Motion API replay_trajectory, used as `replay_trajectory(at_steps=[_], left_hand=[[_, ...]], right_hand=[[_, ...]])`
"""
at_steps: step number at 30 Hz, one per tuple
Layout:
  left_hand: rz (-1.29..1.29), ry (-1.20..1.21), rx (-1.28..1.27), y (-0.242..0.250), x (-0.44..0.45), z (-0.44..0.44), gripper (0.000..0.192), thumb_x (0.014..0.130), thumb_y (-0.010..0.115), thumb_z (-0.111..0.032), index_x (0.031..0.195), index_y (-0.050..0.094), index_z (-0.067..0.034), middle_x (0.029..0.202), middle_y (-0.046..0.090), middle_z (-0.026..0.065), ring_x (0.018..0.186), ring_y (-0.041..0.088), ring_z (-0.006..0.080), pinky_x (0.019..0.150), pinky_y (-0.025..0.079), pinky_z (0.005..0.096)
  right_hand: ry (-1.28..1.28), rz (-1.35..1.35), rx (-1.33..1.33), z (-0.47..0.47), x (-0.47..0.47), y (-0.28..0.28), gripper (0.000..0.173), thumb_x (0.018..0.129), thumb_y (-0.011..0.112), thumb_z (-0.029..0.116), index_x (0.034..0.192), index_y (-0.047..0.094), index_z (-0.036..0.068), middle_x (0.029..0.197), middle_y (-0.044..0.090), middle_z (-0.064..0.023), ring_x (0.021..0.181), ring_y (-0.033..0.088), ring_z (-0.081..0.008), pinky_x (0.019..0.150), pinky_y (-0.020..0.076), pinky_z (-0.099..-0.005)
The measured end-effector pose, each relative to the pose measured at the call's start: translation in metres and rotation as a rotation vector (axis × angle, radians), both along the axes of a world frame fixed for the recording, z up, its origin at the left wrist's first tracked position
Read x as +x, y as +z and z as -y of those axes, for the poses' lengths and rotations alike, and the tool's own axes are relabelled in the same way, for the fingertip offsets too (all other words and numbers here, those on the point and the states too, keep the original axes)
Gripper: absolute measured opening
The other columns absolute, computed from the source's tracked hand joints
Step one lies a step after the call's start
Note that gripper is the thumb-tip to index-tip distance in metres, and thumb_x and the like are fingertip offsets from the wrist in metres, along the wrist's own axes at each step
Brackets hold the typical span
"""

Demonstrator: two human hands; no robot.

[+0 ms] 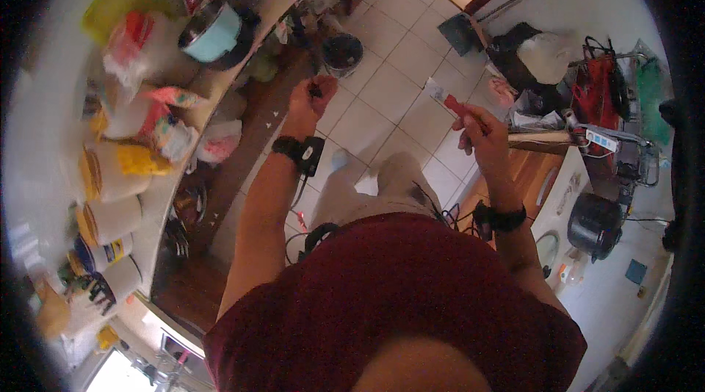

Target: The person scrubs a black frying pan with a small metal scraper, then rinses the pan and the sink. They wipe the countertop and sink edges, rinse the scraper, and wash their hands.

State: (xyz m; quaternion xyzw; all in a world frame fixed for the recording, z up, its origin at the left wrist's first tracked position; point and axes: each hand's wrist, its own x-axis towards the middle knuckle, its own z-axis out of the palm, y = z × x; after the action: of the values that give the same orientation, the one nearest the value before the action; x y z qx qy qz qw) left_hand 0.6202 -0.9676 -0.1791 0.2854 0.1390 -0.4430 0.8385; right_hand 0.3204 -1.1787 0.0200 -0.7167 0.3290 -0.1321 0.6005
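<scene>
My right hand (484, 130) grips the red handle of a flat-bladed scraper (450, 103). Its pale metal blade points up and to the left, above the tiled floor. My left hand (315, 96) is raised near the shelf edge, its fingers curled inward. A dark patch shows between the curled fingers; whether it is a small object or shadow is unclear. Just beyond that hand, a dark round bin or bucket (342, 52) stands low down. A black strap with a small device (313, 156) is around my left wrist, and a black band (500, 217) circles the right.
On the left, a counter (223, 86) bears a light-blue pot (212, 37), plastic bags and several white tubs (113, 218). A wooden cabinet (529, 172), a power strip (601, 140) and a black appliance (595, 226) are at right. A dustpan (460, 34) leans beyond.
</scene>
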Motion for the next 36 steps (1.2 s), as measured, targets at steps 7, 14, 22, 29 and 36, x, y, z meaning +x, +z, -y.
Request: replay_trajectory(at_steps=[7, 14, 22, 29, 36], left_hand=[[0.023, 0.056, 0.186, -0.024, 0.082, 0.114, 0.035, 0.097, 0.053, -0.04, 0.092, 0.052, -0.005, 0.089, 0.057, 0.0072, 0.077, 0.06, 0.0226, 0.074, 0.057, 0.0311], [-0.114, -0.036, 0.593, -0.058, 0.139, 0.201, 0.049, 0.091, 0.044, -0.068, 0.081, 0.056, -0.021, 0.061, 0.043, -0.0076, 0.047, 0.038, 0.0099, 0.042, 0.033, 0.0271], [0.099, -0.085, 0.758, -0.068, 0.144, 0.253, 0.058, 0.093, 0.043, -0.065, 0.118, 0.062, -0.017, 0.088, 0.059, -0.0048, 0.071, 0.051, 0.0106, 0.056, 0.039, 0.0303], [0.504, 0.067, 0.568, -0.133, 0.14, 0.252, 0.043, 0.102, 0.042, -0.038, 0.12, 0.059, -0.003, 0.122, 0.06, 0.0118, 0.112, 0.057, 0.0239, 0.091, 0.047, 0.0374], [0.108, 0.371, 0.189, -0.076, 0.08, 0.159, 0.018, 0.095, 0.056, -0.02, 0.102, 0.06, -0.004, 0.1, 0.066, 0.0117, 0.093, 0.065, 0.0269, 0.076, 0.055, 0.0397]], right_hand=[[-0.048, -0.073, 0.062, 0.08, 0.049, -0.019, 0.029, 0.099, 0.054, 0.017, 0.121, 0.061, 0.0, 0.083, 0.068, -0.0081, 0.055, 0.058, -0.0086, 0.045, 0.0434, -0.0215], [0.058, -0.077, 0.081, 0.199, 0.125, -0.043, 0.029, 0.099, 0.055, 0.019, 0.121, 0.061, 0.001, 0.084, 0.068, -0.0071, 0.055, 0.058, -0.0081, 0.045, 0.0426, -0.0212], [0.168, -0.13, 0.163, 0.276, 0.184, -0.067, 0.028, 0.098, 0.056, 0.017, 0.121, 0.061, 0.002, 0.085, 0.069, -0.0071, 0.056, 0.058, -0.0083, 0.046, 0.0434, -0.022], [0.25, -0.063, 0.221, 0.282, 0.219, -0.063, 0.029, 0.098, 0.058, 0.019, 0.122, 0.061, 0.002, 0.089, 0.068, -0.0076, 0.058, 0.057, -0.0079, 0.048, 0.044, -0.0215], [0.457, -0.179, 0.037, 0.211, 0.255, -0.038, 0.037, 0.099, 0.055, 0.029, 0.125, 0.06, 0.003, 0.084, 0.064, -0.0037, 0.058, 0.05, -0.0069, 0.049, 0.0381, -0.0219]])
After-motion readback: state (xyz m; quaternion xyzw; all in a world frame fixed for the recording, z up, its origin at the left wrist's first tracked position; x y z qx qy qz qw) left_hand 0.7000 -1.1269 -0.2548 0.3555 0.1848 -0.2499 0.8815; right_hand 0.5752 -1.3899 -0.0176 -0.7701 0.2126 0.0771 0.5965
